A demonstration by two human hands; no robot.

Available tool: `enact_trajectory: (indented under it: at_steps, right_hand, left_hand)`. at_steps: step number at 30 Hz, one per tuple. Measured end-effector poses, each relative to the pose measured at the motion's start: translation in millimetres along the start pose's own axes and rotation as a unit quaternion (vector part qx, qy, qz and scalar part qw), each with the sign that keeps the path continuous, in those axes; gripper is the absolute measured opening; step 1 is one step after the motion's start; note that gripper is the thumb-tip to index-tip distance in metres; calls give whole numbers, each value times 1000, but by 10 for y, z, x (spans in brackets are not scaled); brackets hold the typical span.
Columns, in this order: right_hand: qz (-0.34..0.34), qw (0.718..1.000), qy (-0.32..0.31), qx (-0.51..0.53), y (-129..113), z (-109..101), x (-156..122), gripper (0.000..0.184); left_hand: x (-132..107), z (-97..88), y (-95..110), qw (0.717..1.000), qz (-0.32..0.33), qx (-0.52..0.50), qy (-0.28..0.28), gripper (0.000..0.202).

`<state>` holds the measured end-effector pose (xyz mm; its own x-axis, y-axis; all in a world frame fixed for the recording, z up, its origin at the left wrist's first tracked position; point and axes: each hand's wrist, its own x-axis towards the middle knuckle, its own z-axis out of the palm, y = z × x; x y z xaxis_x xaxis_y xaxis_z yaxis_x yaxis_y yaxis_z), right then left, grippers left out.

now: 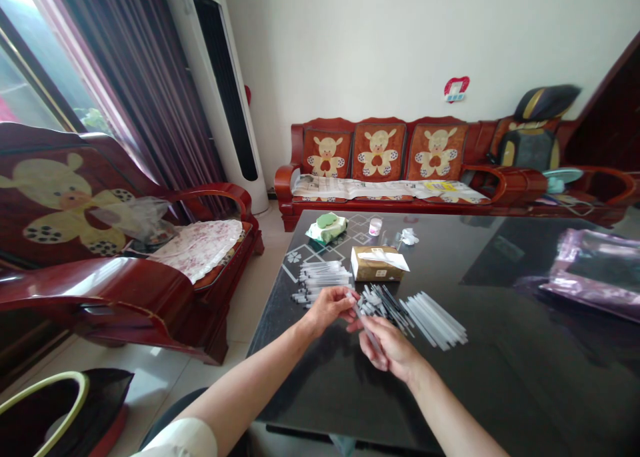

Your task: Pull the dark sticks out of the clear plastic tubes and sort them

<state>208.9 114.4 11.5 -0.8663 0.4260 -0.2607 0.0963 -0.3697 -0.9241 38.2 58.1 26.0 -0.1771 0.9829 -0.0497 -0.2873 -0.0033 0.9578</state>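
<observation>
Over the near side of the counter, holding a single pale tube in both hands: pinching the far end with the fingertips of the left hand, gripping the nearer length in the right hand. Seemingly busy at that far end, perhaps fitting or adjusting, too small to tell. Calling next for a steady hold and fine fingertip alignment. Looking outward now: past small pale pieces and dark rods, to plain tubes on the right, dark-ended tubes on the left, then a tissue box beyond.
</observation>
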Motion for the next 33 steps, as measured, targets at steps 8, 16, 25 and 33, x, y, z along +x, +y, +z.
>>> enact_trajectory:
  at_steps: [8,16,25,33]
  right_hand:
    - [-113,943,144,-277,11,35,-4,39]
    - [-165,772,265,-553,17,-190,21,36]
    - [-14,629,464,-624,-321,-1179,-219,26]
    - [41,546,446,-708,-214,-1254,-147,23]
  left_hand:
    - [67,-88,42,993,-19,12,113,36]
    - [142,-447,110,991,0,-31,126,33]
    - [115,-258,-93,994,-26,-3,104,38]
    - [152,-97,-558,990,-60,74,108,40]
